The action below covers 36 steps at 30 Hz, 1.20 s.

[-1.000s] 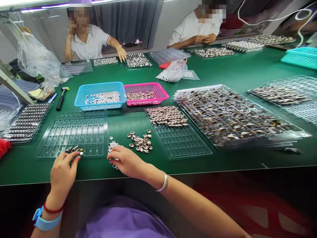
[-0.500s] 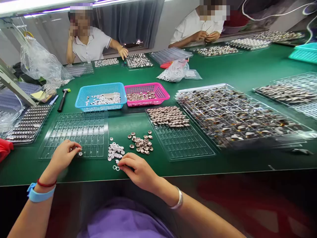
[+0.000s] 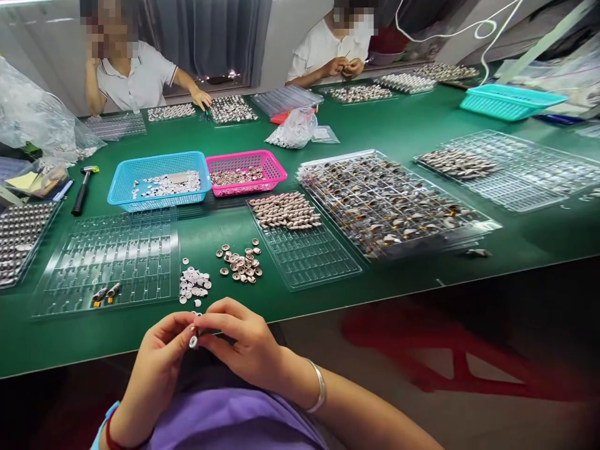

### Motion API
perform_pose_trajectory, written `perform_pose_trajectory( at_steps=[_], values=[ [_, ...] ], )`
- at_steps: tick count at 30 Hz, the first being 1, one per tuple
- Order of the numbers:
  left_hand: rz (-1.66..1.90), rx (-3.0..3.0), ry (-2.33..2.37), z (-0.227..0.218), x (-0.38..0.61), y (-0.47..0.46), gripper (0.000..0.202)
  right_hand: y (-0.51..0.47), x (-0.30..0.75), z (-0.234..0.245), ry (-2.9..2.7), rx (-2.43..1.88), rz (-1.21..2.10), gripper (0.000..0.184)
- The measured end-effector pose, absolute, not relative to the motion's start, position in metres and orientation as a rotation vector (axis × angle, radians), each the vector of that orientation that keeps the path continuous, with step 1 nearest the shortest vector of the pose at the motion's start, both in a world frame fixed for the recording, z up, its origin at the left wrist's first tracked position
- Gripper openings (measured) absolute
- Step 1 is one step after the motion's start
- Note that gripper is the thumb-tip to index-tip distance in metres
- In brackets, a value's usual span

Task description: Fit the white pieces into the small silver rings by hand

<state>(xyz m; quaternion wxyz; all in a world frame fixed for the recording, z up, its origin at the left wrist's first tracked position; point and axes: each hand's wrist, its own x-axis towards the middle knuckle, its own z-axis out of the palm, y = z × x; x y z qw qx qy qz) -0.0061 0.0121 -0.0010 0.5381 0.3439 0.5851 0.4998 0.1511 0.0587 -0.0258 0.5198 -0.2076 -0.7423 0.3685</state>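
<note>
Moved: my left hand point(image 3: 157, 359) came from the clear tray point(image 3: 145, 250) to meet my right hand point(image 3: 246, 340) at the near edge of the desk point(image 3: 201, 240); right drew back toward me; camera swung right.
Small piece: point(image 3: 193, 342) between both sets of fingertips, right in front of me.
Long axis: looks like it runs toward me, white end my side; mostly covered by fingers.
Grip: left pinching the small piece, right fingertips closed on it too; anything else in the right, can't tell.
Nearer hand: right for the white rings point(image 3: 194, 284), just past the fingertips; left for the clear tray.
Count, hands: 2.
Count, small piece: 1.
Count, dark parts: point(image 3: 113, 290) 2, side by side on the clear tray's near end, orange tabs toward me.
Count, white rings: heap, overlapping, can't count.
Count, brown cups: point(image 3: 244, 267) twenty or so, overlapping, right of the rings.
Count, baskets: blue basket point(image 3: 164, 201) 1, pink basket point(image 3: 250, 187) 1, teal basket point(image 3: 513, 107) 1.
Count, hammer: point(image 3: 81, 192) 1.
</note>
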Motion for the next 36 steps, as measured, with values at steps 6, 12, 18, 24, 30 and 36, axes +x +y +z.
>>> perform_pose_trajectory(
  at_steps=[6, 12, 18, 24, 30, 36],
  values=[
    [1.334, 1.028, 1.507, -0.006, -0.006, -0.007, 0.023, 0.052, 0.16, -0.018, -1.74, -0.643, 0.872, 0.018],
    [1.365, 1.632, 1.574, -0.006, -0.005, -0.013, 0.014, 0.048, 0.161, -0.011, -1.791, -0.653, 0.813, 0.018],
    [1.392, 1.755, 1.595, -0.007, -0.004, -0.013, 0.016, 0.045, 0.159, -0.007, -1.847, -0.657, 0.704, 0.019],
    [1.364, 1.883, 1.61, -0.007, -0.004, -0.014, 0.017, 0.046, 0.159, -0.007, -1.807, -0.724, 0.927, 0.009],
    [1.281, 1.853, 1.601, -0.004, -0.005, -0.014, 0.018, 0.049, 0.162, -0.005, -1.69, -0.816, 1.336, 0.007],
    [1.295, 1.847, 1.638, -0.002, -0.002, -0.012, 0.013, 0.049, 0.16, -0.006, -1.59, -0.861, 1.457, 0.006]
  ],
)
